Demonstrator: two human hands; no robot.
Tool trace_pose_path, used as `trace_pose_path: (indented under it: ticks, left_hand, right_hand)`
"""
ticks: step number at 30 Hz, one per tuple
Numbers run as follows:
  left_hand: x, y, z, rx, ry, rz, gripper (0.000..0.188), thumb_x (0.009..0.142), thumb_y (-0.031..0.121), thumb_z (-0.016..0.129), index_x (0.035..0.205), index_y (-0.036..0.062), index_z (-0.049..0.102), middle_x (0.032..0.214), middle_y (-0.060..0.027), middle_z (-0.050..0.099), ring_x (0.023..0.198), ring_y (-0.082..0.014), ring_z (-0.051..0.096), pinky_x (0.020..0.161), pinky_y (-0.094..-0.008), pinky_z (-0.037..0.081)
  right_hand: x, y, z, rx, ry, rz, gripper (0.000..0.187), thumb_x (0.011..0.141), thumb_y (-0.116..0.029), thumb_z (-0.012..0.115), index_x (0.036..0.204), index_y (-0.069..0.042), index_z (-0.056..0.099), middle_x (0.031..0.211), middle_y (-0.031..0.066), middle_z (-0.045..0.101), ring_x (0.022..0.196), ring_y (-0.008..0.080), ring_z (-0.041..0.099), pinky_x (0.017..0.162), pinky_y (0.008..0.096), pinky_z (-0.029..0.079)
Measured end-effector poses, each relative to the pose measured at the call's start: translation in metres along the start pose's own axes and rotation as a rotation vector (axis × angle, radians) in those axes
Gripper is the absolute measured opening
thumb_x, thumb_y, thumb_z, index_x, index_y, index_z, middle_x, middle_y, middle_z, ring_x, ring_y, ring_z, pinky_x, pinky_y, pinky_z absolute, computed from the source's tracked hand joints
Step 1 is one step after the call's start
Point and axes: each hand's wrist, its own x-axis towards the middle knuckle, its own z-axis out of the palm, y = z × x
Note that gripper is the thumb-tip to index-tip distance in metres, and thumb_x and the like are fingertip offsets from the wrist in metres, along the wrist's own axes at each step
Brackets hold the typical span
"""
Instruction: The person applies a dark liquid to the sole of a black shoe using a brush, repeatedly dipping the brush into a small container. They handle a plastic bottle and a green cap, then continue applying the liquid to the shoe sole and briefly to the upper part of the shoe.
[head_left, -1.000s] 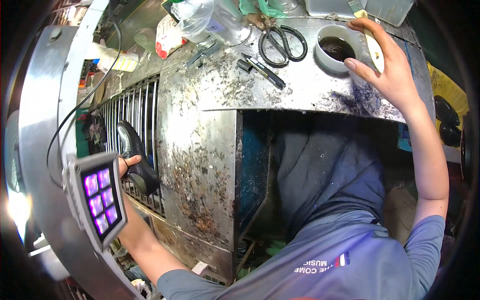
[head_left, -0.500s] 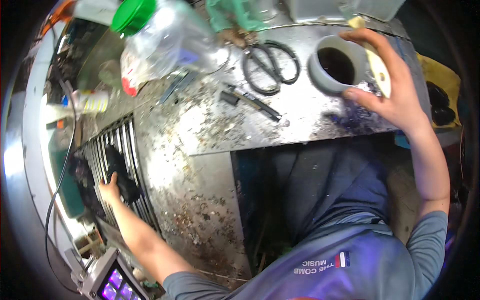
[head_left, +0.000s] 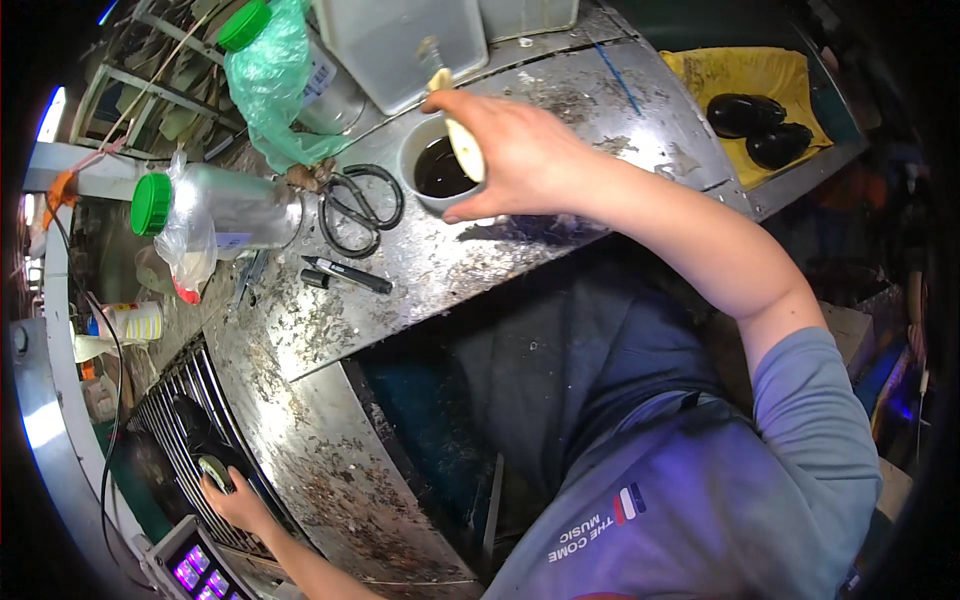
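Observation:
My right hand (head_left: 515, 155) is at the far side of the metal table, closed round a brush with a flat cream handle (head_left: 464, 150). The brush leans across the right rim of a whitish cup (head_left: 409, 150) of dark liquid, and my thumb is by the cup's near rim. At the left, my left hand (head_left: 238, 502) grips the pale green oval end of a black shoe-shaped piece (head_left: 203, 430), which lies over a rack of metal bars (head_left: 180, 385). Scissors with black looped handles (head_left: 360, 210) and a black marker (head_left: 350, 274) with its separate cap (head_left: 314, 280) lie left of the cup.
Two green-lidded clear jars (head_left: 240, 205) in plastic bags stand at the back left. Grey bins (head_left: 400, 50) stand behind the cup. Two glossy black pieces (head_left: 745, 115) rest on yellow cloth (head_left: 690, 75) at right. A violet-lit lamp (head_left: 195, 570) is near my left forearm.
My view has turned, bringing the yellow cloth further into sight. My left hand has shifted to the black piece's near end, where a pale green oval now shows. My right hand still holds the brush at the cup.

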Motion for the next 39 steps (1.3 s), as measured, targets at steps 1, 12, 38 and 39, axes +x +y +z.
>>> trace_pose_path:
  ticks: [1,12,38,39]
  left_hand:
    - [-0.015,0.011,-0.013,-0.066,-0.016,-0.017,0.062,0.093,0.033,0.071,0.141,-0.0009,0.051,0.143,-0.0199,0.054,0.133,-0.0357,0.051,0.111,-0.0435,0.041]
    - [-0.151,0.103,-0.096,-0.351,0.16,0.323,0.057,0.086,0.024,0.08,0.129,-0.0065,0.059,0.12,-0.0256,0.066,0.109,-0.0399,0.065,0.099,-0.0456,0.05]
    - [-0.244,0.312,-0.213,-0.815,-0.089,0.614,0.033,0.083,0.013,0.077,0.111,-0.0016,0.07,0.126,-0.0251,0.065,0.113,-0.0424,0.063,0.1,-0.0497,0.05]
    - [-0.246,0.319,-0.212,-0.835,-0.077,0.629,0.031,0.083,0.012,0.077,0.111,-0.0011,0.07,0.126,-0.0249,0.065,0.113,-0.0423,0.064,0.099,-0.0492,0.051]
  right_hand:
    - [0.002,0.003,0.003,0.011,-0.022,0.002,0.092,0.066,-0.038,0.089,0.14,-0.005,0.044,0.122,0.0215,0.065,0.113,0.0379,0.064,0.095,0.0465,0.054]
    - [0.003,0.005,0.009,0.172,-0.088,0.009,0.095,0.057,-0.027,0.088,0.139,0.001,0.048,0.122,0.0206,0.064,0.114,0.0374,0.063,0.097,0.0447,0.052]
    - [-0.156,0.208,-0.196,-0.592,0.3,0.641,0.083,0.073,-0.043,0.087,0.138,-0.012,0.045,0.117,0.0141,0.065,0.103,0.0317,0.066,0.081,0.0468,0.055]
    - [-0.169,0.238,-0.187,-0.722,0.32,0.609,0.088,0.071,-0.042,0.088,0.14,-0.011,0.044,0.125,0.0141,0.062,0.111,0.031,0.064,0.083,0.0479,0.055]
